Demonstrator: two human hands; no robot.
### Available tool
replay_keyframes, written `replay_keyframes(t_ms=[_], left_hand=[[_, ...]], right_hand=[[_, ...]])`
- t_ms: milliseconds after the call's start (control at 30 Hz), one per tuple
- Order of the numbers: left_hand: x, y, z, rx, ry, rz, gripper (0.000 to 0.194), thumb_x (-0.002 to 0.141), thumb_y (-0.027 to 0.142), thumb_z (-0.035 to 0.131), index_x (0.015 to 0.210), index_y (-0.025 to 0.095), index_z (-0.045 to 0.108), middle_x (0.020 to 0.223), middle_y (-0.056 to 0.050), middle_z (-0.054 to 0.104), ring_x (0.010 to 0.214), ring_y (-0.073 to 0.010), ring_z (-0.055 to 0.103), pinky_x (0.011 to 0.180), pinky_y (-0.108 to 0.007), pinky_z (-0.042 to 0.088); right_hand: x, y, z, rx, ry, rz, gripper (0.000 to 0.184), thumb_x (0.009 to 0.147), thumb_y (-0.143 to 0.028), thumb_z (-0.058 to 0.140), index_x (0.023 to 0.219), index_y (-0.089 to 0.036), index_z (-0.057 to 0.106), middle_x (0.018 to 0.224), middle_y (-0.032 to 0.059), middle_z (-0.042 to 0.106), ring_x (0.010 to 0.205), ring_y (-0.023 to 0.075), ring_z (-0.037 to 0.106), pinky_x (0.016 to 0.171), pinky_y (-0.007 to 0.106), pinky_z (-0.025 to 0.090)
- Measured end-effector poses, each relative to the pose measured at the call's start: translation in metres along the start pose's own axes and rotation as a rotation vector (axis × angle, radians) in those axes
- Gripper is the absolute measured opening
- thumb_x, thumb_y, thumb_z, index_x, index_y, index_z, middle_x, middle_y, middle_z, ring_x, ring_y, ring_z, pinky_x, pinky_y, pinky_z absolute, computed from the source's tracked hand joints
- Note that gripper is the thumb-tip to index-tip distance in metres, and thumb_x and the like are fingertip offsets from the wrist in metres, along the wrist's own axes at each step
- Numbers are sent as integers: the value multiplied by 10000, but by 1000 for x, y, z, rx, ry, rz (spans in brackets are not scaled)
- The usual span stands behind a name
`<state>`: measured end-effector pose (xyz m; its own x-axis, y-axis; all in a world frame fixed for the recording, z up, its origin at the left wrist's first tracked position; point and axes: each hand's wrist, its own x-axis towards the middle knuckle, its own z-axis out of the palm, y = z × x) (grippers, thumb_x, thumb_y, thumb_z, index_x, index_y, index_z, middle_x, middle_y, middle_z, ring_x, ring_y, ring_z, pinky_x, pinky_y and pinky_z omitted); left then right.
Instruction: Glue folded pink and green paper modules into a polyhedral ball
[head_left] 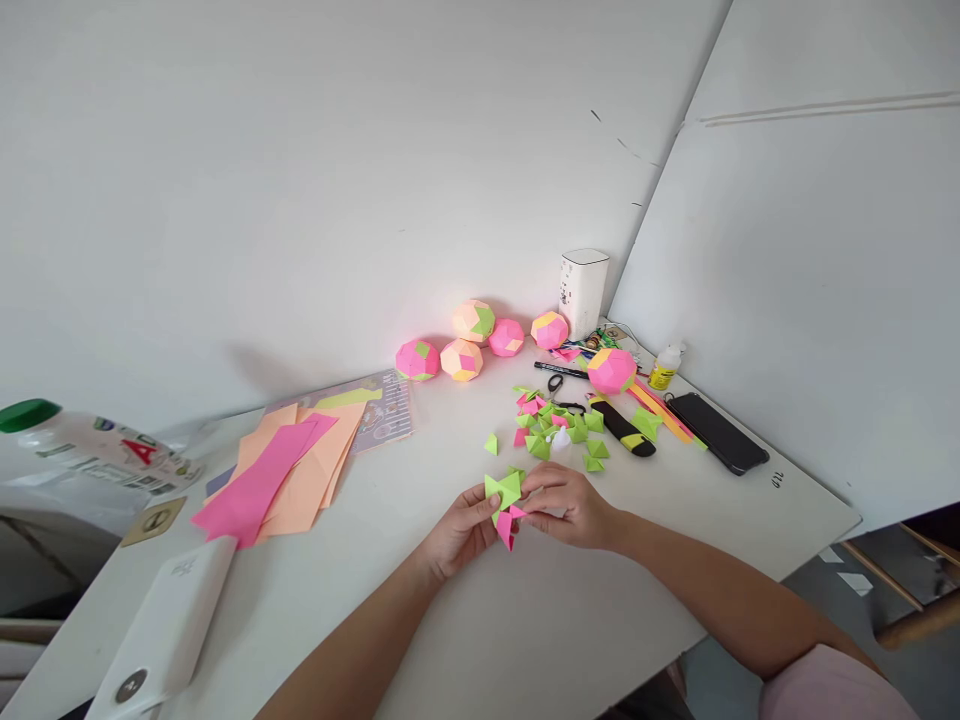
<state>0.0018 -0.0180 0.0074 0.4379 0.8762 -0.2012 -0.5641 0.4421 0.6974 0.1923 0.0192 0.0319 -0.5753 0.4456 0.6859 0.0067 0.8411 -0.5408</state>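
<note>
Between my two hands is a small folded-paper piece (504, 488), green above with a pink part below. My left hand (466, 528) is closed on it from the left, thumb on the front. The fingers of my right hand (564, 503) pinch its right side, near the pink part. Just beyond lie several loose folded green units (577, 428) with a few pink ones (532, 405) among them. A small white-tipped bottle (560, 445) stands among these, partly behind my right hand. One green unit (491, 443) sits apart on the left.
Several finished paper balls (462, 360) rest along the wall. Pink paper strips (274, 480) and peach sheets (319, 470) lie left. A white box-like device (172, 620) is at front left. Right are a cutter knife (622, 425), scissors (555, 383), glue bottle (664, 368) and phone (716, 432).
</note>
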Motion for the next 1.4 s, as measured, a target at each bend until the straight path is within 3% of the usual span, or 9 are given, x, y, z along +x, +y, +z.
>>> replay_keyframes(t_ms=[767,933,1200,1400], left_hand=[[-1,0,-1,14,-15,-4,174,776,250,672,909,139,690,830,-84,709,780,-196,651,737,-315,491],[-1,1,0,12,-30,-4,185,776,247,671,924,137,691,815,-78,707,705,-166,634,709,-305,488],[-1,2,3,46,-32,-19,184,752,240,695,899,131,700,764,-75,700,668,-167,622,665,-292,473],[0,-1,0,7,-13,-11,112,762,215,690,852,150,705,779,-56,699,694,-146,606,705,-276,452]], right_hand=[[0,1,-1,-29,-48,6,208,890,-283,526,759,-182,652,789,70,634,741,163,548,692,322,495],[1,1,-1,-9,-18,4,171,877,-258,551,777,-178,665,793,71,642,740,163,558,689,316,497],[2,-1,-1,14,13,62,124,854,-251,593,795,-183,677,784,61,664,718,157,569,682,314,513],[-3,-1,2,115,43,216,162,852,-294,592,802,-161,669,824,85,661,711,154,604,568,262,525]])
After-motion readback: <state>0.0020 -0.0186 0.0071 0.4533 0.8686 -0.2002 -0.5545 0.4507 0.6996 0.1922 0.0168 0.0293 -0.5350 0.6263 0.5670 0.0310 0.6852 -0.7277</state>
